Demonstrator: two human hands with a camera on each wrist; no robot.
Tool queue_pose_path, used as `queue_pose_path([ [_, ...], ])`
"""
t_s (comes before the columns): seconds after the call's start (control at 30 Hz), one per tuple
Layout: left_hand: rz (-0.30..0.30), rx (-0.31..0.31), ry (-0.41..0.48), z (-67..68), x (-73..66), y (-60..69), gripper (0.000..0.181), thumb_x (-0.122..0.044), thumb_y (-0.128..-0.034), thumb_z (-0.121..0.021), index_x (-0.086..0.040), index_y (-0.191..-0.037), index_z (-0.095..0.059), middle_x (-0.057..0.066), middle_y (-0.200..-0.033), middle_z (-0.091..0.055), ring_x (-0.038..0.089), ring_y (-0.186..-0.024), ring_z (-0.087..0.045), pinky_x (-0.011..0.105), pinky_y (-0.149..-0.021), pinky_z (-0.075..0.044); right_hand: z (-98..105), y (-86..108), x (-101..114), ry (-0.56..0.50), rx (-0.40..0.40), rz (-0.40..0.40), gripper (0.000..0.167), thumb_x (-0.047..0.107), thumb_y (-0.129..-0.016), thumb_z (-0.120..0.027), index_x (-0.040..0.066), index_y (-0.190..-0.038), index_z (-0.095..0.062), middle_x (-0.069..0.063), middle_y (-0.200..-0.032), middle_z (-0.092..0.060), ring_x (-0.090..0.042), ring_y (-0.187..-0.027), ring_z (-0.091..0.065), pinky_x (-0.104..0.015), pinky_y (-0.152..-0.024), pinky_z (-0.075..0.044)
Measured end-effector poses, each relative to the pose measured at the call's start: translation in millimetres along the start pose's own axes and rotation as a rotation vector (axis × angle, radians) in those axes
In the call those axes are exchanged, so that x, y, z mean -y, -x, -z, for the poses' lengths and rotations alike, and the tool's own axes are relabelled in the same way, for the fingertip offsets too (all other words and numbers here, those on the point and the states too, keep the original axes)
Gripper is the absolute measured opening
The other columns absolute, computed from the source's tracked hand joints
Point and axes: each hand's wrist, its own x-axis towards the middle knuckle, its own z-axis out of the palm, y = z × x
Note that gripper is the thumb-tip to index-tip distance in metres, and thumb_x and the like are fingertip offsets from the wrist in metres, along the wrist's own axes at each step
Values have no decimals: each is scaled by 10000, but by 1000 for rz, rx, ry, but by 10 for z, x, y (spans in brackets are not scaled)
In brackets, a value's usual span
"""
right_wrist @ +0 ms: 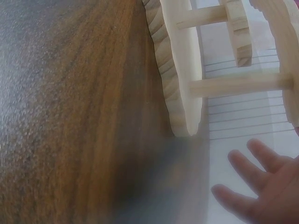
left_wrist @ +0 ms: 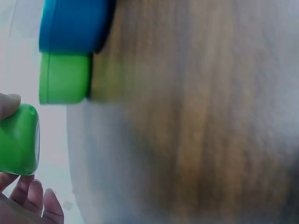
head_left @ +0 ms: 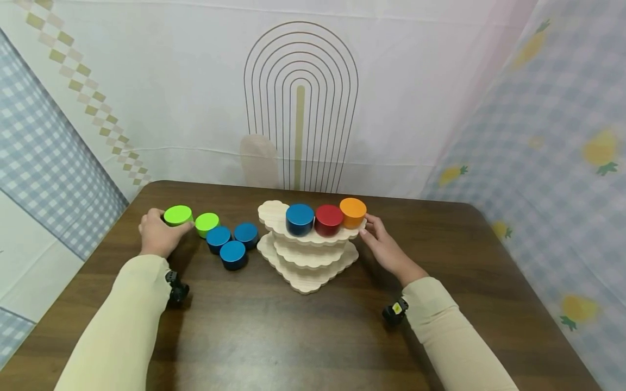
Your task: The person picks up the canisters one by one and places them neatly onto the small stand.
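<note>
My left hand [head_left: 160, 234] pinches a green cup [head_left: 178, 215] between thumb and fingers; in the left wrist view this green cup [left_wrist: 18, 140] is lifted off the table. A second green cup [head_left: 207, 224] stands just right of it. On the top tier of a wooden stand [head_left: 305, 281] are a blue cup [head_left: 300, 219], a red cup [head_left: 329, 220] and an orange cup [head_left: 353, 212]. At the top tier's right end is my right hand [head_left: 388, 254], near the orange cup; the right wrist view shows several fingers [right_wrist: 247, 170] spread and holding nothing.
Three blue cups [head_left: 233, 254] stand in a cluster between the green cups and the stand. The brown table [head_left: 274, 336] ends at a patterned white cloth [head_left: 195, 98] behind, with checked cloth at both sides.
</note>
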Motion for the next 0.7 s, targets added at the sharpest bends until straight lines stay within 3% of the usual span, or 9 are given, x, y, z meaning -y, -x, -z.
queue_pose_path([
  [0.33,-98,-10,-15,-12,-268,21,645,-254,-818,-720,140,-1205,-387,315,-1169,-367,441,-1105,-344,553,-925,-339,-1,-5,-2,3,-4,4,601,397,-1042,-361,122,-1527,-136,-243,-1472,-315,-425,-1365,-312,-624,-1091,-221],
  [0.7,-148,34,-10,-81,-523,68,601,-232,-835,-720,121,-1187,-386,298,-1190,-356,413,-1122,-343,537,-912,-385,-2,-1,-12,2,-8,5,607,410,-1039,-367,122,-1524,-142,-244,-1479,-316,-414,-1370,-314,-606,-1091,-243],
])
